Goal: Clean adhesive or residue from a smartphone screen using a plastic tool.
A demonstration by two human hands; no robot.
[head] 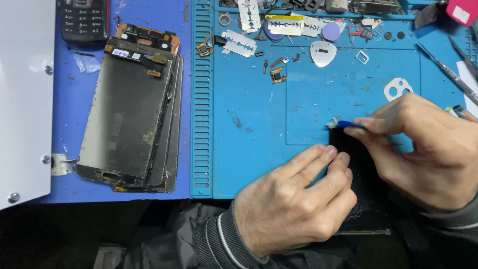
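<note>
Head view, looking down on a blue tabletop with a lighter blue ribbed work mat (pixel 259 149) over its right part; near the mat's front edge, towards the right, lies a flat black phone panel (pixel 358 169), its near end reaching past the mat's front edge; the left hand (pixel 294 204) rests on the panel's left side, fingers (pixel 323 157) laid close together and pressing flat on it rather than gripping; the right hand (pixel 428 149) comes in from the right edge, thumb and forefinger pinched on a small blue pry tool (pixel 348 124), whose tip meets the panel's far left corner, where a whitish scrap of residue shows; both wrists wear dark ribbed sleeves.

Along the mat's far edge lie two razor blades (pixel 239 44), a white guitar-pick-shaped opener (pixel 322 52), round purple picks (pixel 330 32), small metal brackets and screws, all well apart from the hands; a white camera-lens frame (pixel 397 88) sits just beyond the right hand; a thin metal tool (pixel 448 72) lies slanted near the mat's right edge; on the tabletop left of the mat rests a stack of dark broken phone screens (pixel 132 109), with a keypad phone (pixel 83 19) at the far left corner and a white panel (pixel 25 99) along the left edge.
</note>
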